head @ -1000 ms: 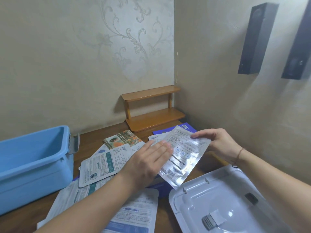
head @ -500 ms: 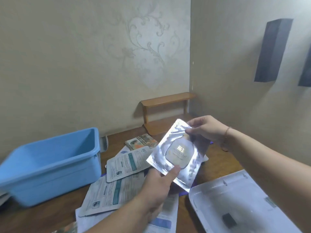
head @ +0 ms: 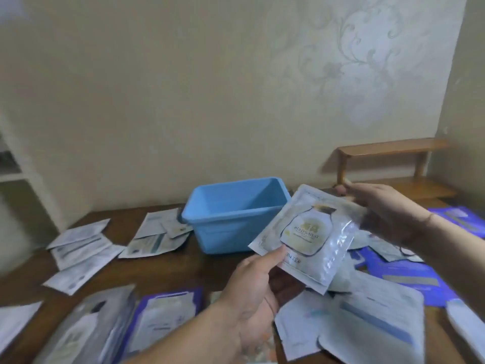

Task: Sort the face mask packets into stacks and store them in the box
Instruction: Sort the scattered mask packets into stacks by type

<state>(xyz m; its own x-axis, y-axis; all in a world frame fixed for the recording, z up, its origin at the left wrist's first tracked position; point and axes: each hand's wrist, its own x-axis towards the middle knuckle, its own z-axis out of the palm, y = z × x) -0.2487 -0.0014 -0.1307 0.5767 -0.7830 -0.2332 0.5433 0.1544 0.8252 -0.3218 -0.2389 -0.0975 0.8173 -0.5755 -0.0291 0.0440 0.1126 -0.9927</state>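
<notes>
Head view: loose packets (head: pixel 349 329) litter the near tabletop (head: pixel 168 271), unsorted. Both hands hold a silver packet (head: pixel 305 237) at centre, left hand (head: pixel 252 292) pinching at 7 o'clock, right hand (head: pixel 378 206) gripping at 2. Beyond, the blue box (head: pixel 236 214) looks empty; storing hasn't begun.

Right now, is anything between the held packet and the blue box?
Nothing visible. The silver packet is held in the air by the left hand and right hand, just in front of the blue box, whose top is open and what shows of its inside is bare.
</notes>
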